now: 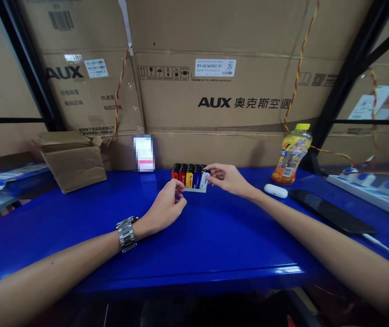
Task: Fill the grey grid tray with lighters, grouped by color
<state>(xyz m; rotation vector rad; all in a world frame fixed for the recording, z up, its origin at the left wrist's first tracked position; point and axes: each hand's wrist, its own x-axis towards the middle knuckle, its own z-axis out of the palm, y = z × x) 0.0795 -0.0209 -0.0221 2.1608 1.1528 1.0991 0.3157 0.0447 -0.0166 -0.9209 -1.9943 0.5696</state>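
Note:
A small tray of coloured lighters (188, 176), red, yellow and blue, stands on the blue table (215, 236) near its far edge. My right hand (226, 178) pinches a white lighter (204, 179) at the right end of the front row. My left hand (167, 206), with a metal watch on the wrist, rests on the table just in front of the tray's left side, fingers curled together near the red lighters; whether they hold anything is hidden.
An open cardboard box (73, 161) sits at the left, a juice bottle (291, 154) at the right. A white earbud case (275, 190), a dark phone (331, 212) and a power strip (371, 188) lie to the right. Large cartons (215, 91) wall the back.

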